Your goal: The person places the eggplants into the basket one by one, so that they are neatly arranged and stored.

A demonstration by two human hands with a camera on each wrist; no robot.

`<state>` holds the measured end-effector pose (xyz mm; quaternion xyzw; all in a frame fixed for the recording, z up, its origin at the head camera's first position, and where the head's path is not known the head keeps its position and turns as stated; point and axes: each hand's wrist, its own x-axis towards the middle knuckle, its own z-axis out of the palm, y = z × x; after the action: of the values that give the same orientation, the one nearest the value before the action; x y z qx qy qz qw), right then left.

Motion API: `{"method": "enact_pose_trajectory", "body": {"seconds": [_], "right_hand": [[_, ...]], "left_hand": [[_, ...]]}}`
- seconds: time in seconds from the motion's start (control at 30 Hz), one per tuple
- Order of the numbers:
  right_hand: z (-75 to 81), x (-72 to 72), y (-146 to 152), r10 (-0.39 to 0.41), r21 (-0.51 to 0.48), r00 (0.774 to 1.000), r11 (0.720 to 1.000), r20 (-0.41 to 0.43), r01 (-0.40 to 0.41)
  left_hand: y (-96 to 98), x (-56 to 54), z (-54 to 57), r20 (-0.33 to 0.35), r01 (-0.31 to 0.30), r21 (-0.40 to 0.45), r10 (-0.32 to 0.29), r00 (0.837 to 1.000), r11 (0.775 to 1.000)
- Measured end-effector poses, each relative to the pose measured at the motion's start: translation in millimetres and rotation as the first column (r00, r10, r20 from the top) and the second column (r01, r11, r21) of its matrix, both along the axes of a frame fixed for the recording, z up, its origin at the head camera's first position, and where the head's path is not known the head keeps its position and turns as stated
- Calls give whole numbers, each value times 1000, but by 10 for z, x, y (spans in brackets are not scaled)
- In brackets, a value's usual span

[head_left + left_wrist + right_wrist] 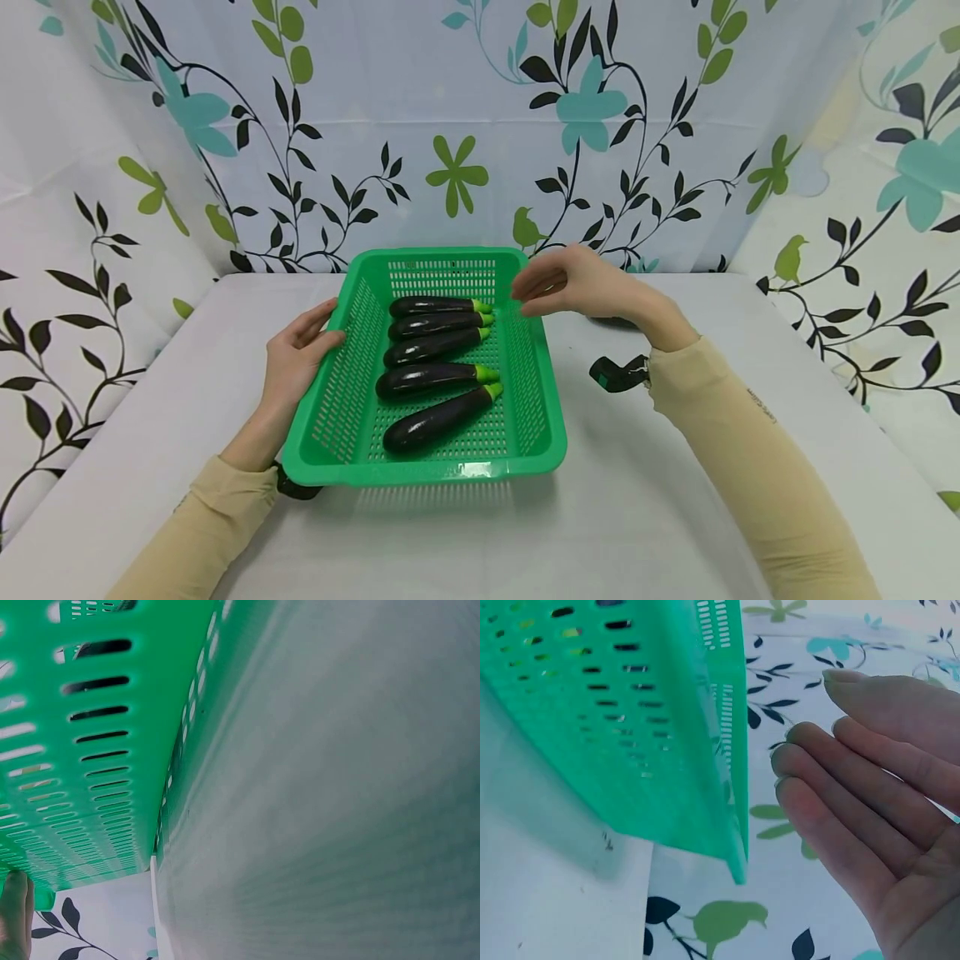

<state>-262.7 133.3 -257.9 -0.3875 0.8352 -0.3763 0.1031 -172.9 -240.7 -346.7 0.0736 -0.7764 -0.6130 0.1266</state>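
A green plastic basket with slotted walls sits at the middle of the table. Several dark, glossy eggplants with green stem ends lie inside it, side by side in a column. At the basket's left rim, my left hand holds on, its thumb at the rim and its fingers along the outer side. In the left wrist view, a finger of that hand shows at the outer wall. My right hand is by the far right corner, and the right wrist view shows its loosely bent fingers apart from the basket, holding nothing.
The white table reaches back to a leaf-patterned curtain, which also hangs at both sides. Partly hidden behind the right forearm lies a dark object. A black wrist device sticks out from the right sleeve.
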Motion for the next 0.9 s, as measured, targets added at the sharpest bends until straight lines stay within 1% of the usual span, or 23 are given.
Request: {"method": "enact_pose_trajectory", "body": {"seconds": [0.17, 0.4, 0.5, 0.63, 0.77, 0.9], "right_hand": [[-77, -25, 132, -56, -8, 998, 998, 0, 56], [-159, -35, 293, -132, 27, 991, 991, -14, 132], [-201, -31, 373, -153, 34, 988, 988, -14, 153], [-291, -38, 489, -176, 21, 984, 984, 8, 176], [-397, -60, 618, -217, 4, 975, 976, 36, 217], [-494, -86, 765, -276, -14, 960, 961, 48, 277]], "left_hand": [[5, 2, -3, -16, 4, -10, -4, 1000, 1000], [2, -7, -16, -29, 10, -15, -10, 1000, 1000], [0, -7, -19, -26, 10, -13, -11, 1000, 1000], [0, -5, -19, -21, 12, -8, -12, 1000, 1000], [-1, -7, -18, -20, 10, -12, -11, 1000, 1000], [-4, -8, -23, -21, 7, -15, -7, 1000, 1000]]}}
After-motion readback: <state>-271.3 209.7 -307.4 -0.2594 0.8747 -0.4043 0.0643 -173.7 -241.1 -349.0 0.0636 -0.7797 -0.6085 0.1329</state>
